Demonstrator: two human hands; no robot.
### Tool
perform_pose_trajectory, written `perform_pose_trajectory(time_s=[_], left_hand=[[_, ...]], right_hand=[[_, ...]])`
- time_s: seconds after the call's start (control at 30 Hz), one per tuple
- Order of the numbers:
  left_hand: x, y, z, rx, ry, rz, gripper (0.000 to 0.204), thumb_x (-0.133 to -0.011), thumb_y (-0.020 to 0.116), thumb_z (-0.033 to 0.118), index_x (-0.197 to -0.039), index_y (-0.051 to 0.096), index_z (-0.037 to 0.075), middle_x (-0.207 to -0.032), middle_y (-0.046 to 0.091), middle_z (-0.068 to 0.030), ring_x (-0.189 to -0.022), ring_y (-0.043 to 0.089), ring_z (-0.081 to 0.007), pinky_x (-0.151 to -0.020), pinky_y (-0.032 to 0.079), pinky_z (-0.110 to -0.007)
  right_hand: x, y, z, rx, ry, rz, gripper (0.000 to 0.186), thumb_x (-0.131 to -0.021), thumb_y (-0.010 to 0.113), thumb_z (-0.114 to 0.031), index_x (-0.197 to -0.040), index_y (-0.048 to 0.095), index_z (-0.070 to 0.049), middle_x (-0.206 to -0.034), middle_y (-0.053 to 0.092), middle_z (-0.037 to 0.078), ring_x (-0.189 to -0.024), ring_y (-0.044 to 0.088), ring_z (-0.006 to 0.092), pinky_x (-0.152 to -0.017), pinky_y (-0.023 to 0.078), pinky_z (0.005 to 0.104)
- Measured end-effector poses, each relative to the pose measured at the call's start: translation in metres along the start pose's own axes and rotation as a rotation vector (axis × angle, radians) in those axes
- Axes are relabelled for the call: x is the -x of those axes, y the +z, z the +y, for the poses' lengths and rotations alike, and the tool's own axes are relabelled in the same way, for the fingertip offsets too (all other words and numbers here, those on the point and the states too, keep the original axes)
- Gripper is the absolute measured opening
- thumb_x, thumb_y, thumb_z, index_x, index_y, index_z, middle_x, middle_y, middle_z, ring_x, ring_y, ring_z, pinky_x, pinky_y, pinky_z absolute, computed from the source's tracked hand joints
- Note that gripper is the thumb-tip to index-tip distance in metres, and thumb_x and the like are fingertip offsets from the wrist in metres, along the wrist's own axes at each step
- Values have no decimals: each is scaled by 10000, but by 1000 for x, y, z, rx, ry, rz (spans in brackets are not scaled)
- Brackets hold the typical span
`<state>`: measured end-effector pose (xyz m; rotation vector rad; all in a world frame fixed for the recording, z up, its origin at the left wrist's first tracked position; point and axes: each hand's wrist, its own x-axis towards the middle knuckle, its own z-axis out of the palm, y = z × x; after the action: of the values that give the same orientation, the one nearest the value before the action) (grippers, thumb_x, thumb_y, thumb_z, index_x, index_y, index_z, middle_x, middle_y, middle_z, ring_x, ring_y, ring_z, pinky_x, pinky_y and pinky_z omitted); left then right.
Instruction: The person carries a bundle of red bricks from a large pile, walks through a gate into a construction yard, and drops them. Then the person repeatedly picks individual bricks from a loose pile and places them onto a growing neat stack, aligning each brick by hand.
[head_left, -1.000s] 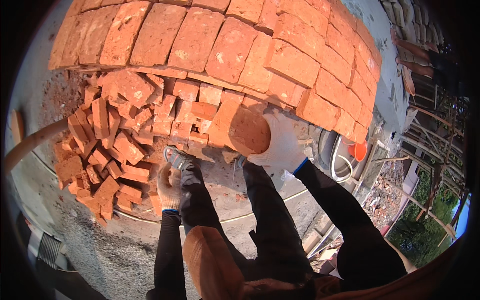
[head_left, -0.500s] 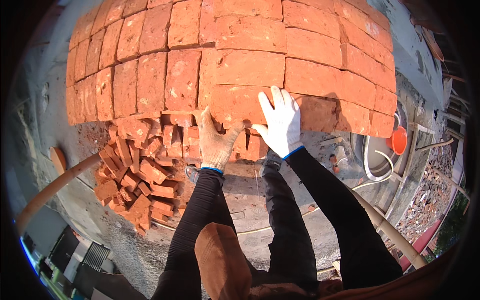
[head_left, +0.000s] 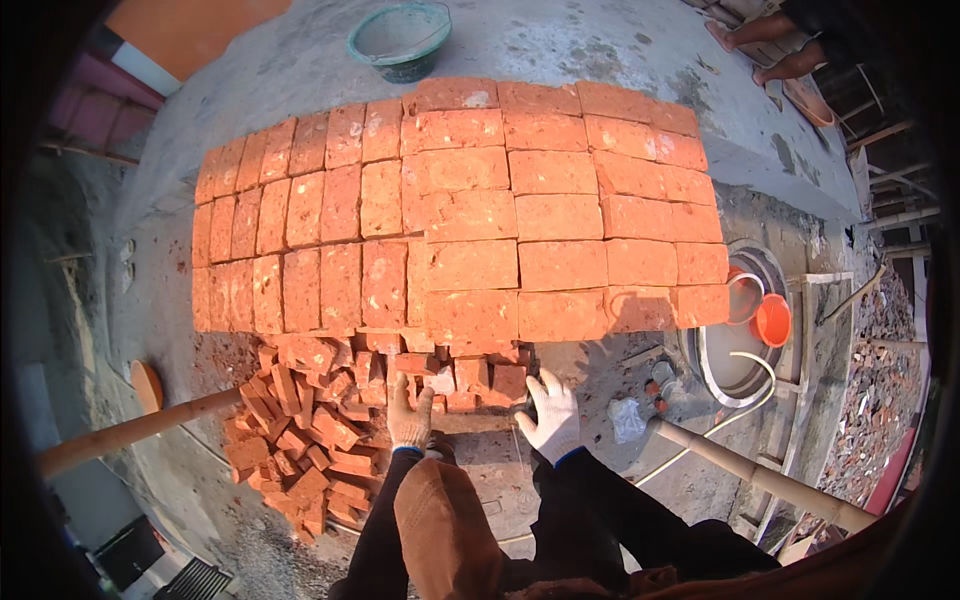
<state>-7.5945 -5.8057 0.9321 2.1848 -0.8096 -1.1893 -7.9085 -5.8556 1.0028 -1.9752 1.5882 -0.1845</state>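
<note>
A long stack of orange-red bricks (head_left: 470,213) stands in front of me, its top laid in tight rows. My left hand (head_left: 408,418), in a soiled tan knit glove, is held short of the near side with fingers apart and nothing in it. To its right, my right hand (head_left: 552,415) wears a whiter glove; its thumb and fingers are spread and it too holds nothing. Below the stack's near edge, around and beyond my hands, lie low-set bricks (head_left: 471,374). A heap of loose and broken bricks (head_left: 310,440) spreads to the left of my left hand.
Bamboo poles slant in from the left (head_left: 140,432) and right (head_left: 770,475). Right of the stack are a round basin (head_left: 712,375), an orange bucket (head_left: 771,321) and a pale hose (head_left: 720,428). Far back stand a green tub (head_left: 400,45) and another person's legs (head_left: 775,50).
Both my hands have left the near edge of the stack and drawn back toward me, opening. The view has tilted up, bringing in the tub and the other person's legs.
</note>
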Motion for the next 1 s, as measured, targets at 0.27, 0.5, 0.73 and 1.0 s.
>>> perform_pose_trajectory(time_s=[0.27, 0.5, 0.73, 1.0], left_hand=[[78, -82, 49, 5, -350, -250, 865, -1110, 836, 443, -1744, 489, -32, -1622, 680, -210, -1376, 709, -312, -1192, 565, -471], [124, -119, 165, -121, -251, -265, 851, -1114, 827, 452, -1745, 500, -16, -1604, 701, -187, -1349, 722, -298, -1183, 561, -460], [172, -71, 214, -69, 1, -405, 837, -1119, 818, 461, -1745, 510, -1, -1585, 721, -164, -1322, 736, -284, -1175, 557, -449], [269, -37, 160, -25, 218, -609, 827, -1133, 777, 506, -1768, 502, 55, -1646, 689, -137, -1415, 695, -305, -1211, 524, -482]], right_hand=[[278, -89, 303, -97, 1072, -227, 715, -1033, 670, -588, -1477, 763, -36, -1533, 742, 284, -1416, 715, 470, -1199, 557, 538], [348, -141, 351, -367, 1137, 312, 636, -1070, 683, -558, -1332, 826, 3, -1374, 825, 261, -1349, 760, 440, -1144, 576, 502], [291, -143, 267, -729, 914, 221, 488, -1065, 780, -405, -1332, 825, 2, -1313, 858, 203, -1259, 801, 342, -1076, 579, 430], [373, -117, 247, -1032, 717, 618, 393, -1027, 838, -257, -1279, 849, 44, -1191, 874, 175, -1132, 809, 298, -1008, 586, 411]])
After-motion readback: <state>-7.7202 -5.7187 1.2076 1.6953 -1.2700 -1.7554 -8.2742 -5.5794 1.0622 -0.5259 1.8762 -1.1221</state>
